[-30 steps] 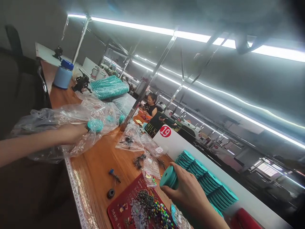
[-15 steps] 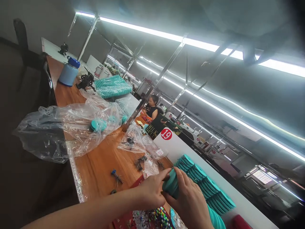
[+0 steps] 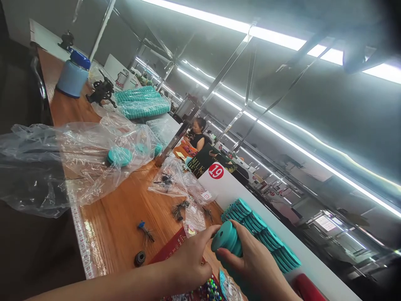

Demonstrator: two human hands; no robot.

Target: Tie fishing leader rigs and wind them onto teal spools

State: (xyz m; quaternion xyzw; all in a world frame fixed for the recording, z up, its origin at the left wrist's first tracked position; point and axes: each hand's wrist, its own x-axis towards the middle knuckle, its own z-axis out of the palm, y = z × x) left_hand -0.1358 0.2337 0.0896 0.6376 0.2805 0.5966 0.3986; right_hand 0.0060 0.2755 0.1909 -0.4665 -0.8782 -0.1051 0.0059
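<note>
My right hand (image 3: 250, 257) is closed around a short stack of teal round discs (image 3: 224, 236). The front disc faces left, showing a small dark hole in its centre. My left hand (image 3: 191, 257) is close on the left, its index fingertip at the discs' edge and its other fingers curled; whether they hold anything is hidden. Under the hands lie multicoloured beads (image 3: 210, 289), partly covered by my left arm, and a red printed sheet or box (image 3: 171, 246). Rows of similar teal discs (image 3: 260, 232) stand behind my right hand.
Clear plastic (image 3: 90, 163) spreads over the table's left edge, with a teal disc (image 3: 119, 156) under it. A blue jar (image 3: 73, 75), a black metal device (image 3: 102, 91) and wrapped teal discs (image 3: 142, 102) stand farther back. A person (image 3: 196, 136) sits beyond the white partition (image 3: 228, 188).
The view has shifted, so the table items appear farther left. The disc stack has turned to show its face and hole. My left hand has drawn slightly away from it.
</note>
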